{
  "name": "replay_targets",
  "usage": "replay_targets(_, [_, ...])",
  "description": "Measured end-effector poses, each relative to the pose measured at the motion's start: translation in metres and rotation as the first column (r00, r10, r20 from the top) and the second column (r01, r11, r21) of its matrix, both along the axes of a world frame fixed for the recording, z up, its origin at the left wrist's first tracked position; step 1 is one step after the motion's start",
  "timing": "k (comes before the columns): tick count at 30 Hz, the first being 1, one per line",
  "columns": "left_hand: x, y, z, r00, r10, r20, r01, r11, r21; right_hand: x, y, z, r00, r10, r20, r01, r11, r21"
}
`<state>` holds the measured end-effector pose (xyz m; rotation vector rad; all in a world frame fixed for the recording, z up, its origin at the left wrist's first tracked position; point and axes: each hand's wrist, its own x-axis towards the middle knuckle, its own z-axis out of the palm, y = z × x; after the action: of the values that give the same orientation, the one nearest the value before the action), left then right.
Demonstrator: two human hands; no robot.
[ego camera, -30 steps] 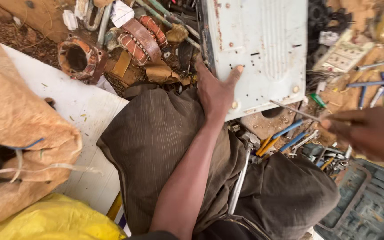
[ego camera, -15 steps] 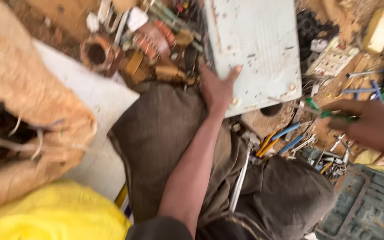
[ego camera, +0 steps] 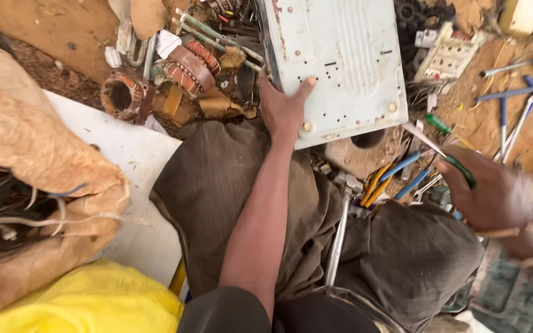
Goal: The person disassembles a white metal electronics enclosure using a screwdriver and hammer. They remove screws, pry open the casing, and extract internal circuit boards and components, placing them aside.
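Left hand [ego camera: 284, 108] grips edge of white metal panel [ego camera: 340, 61]; right hand [ego camera: 495, 194] holds green-handled screwdriver [ego camera: 448, 154].

Lit by bright, even daylight from above, with soft, shallow shadows under the pale grey perforated metal panel [ego camera: 340, 61]. No harsh glare, only mild washout on that panel. Sharp through the centre; smeared by motion blur at the right hand [ego camera: 495, 194] and stretched slightly toward corners.

A bulging tan sack [ego camera: 38, 185] at far left, a crumpled yellow bag [ego camera: 87, 302] just below it.
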<state>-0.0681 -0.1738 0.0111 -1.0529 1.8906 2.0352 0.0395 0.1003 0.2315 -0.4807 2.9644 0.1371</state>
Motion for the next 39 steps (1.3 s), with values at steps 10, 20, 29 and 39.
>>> replay_targets(10, [0.0,0.019,-0.036,0.988,0.018,-0.155,-0.004,0.996,0.095,0.239,-0.08,-0.148,0.522,-0.506,0.686,0.83,0.119,-0.544])
replay_targets(20, [0.007,0.013,-0.034,0.97,-0.192,-0.15,0.211,0.97,0.123,0.165,-0.09,-0.149,0.893,-0.434,0.116,0.341,0.489,-0.803])
replay_targets(29, [0.002,0.02,-0.032,0.983,-0.135,-0.123,0.144,0.987,0.072,0.123,-0.008,-0.17,0.439,-0.854,0.278,0.442,-0.064,-0.895])
replay_targets(39, [0.0,0.026,-0.028,0.975,-0.217,-0.04,0.204,0.956,-0.211,0.171,-0.074,-0.131,0.694,-0.539,0.477,0.668,0.729,-0.148])
